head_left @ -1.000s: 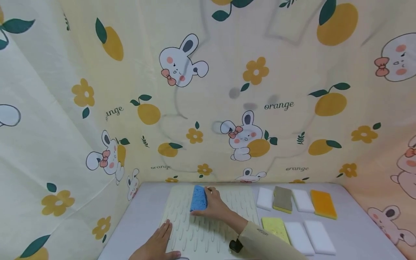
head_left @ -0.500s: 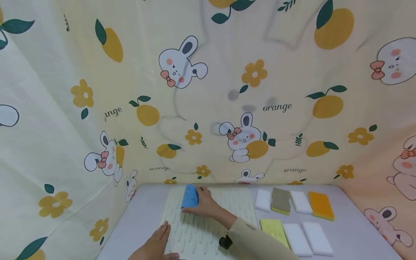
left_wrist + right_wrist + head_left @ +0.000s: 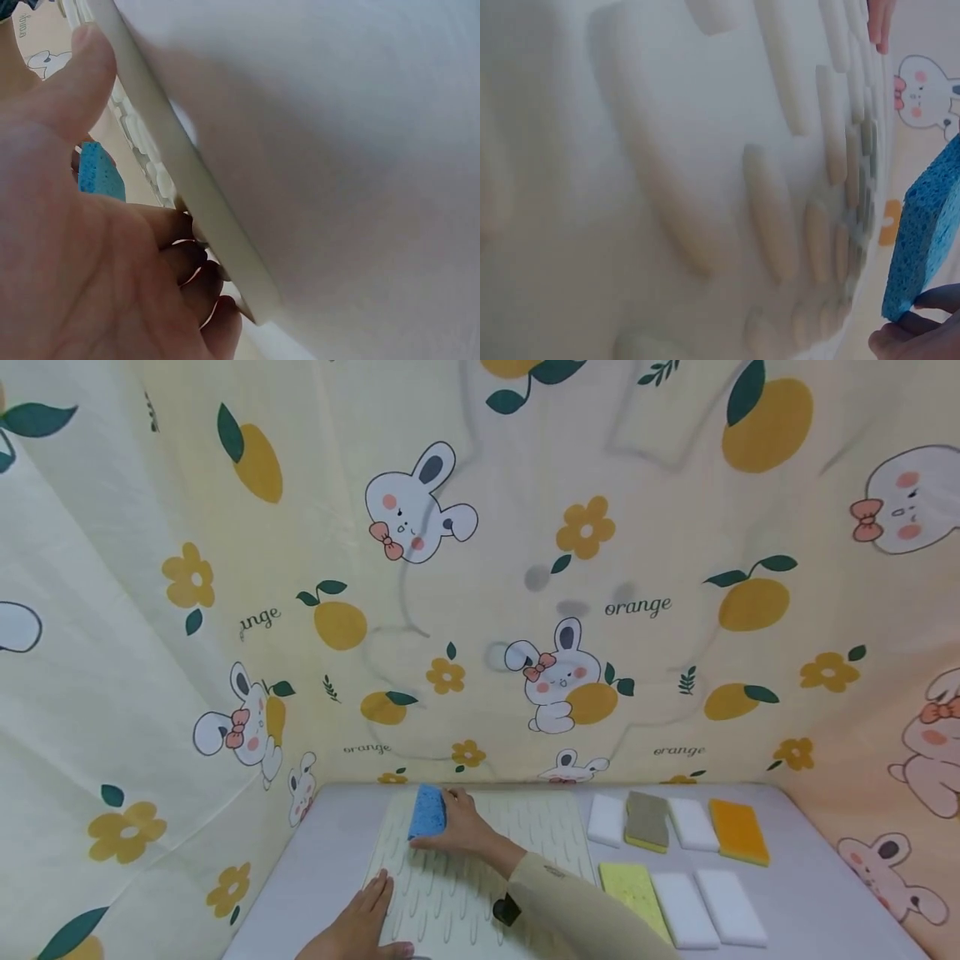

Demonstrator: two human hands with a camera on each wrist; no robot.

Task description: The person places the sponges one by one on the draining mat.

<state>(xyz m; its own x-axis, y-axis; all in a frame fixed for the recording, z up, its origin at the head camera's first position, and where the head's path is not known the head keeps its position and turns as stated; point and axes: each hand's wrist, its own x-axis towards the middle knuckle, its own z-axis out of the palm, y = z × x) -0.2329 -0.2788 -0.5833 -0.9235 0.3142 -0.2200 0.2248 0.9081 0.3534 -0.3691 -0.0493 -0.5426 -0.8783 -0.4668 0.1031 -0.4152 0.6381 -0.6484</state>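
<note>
A blue sponge (image 3: 427, 812), standing up from the board, is gripped by my right hand (image 3: 461, 831) between thumb and fingers. It is over the far left part of a cream board (image 3: 427, 902) with rows of raised ribs. The right wrist view shows the porous sponge (image 3: 930, 232) tilted, with fingertips (image 3: 911, 334) at its lower edge. My left hand (image 3: 356, 918) lies with extended fingers on the board's near left corner. Up close in the left wrist view, the left hand (image 3: 97, 262) has its fingers at the board's thick rim (image 3: 202, 195).
Right of the board lie several sponges in two rows: white pads (image 3: 606, 820), a grey-topped yellow one (image 3: 647, 820), an orange one (image 3: 738, 831) and a light yellow one (image 3: 632, 893). A printed cloth (image 3: 480, 568) encloses the table (image 3: 292, 877) at the back and sides.
My right hand has moved left across the board with the blue sponge still in its grip. The left hand stays at the board's corner. The head view has shifted slightly.
</note>
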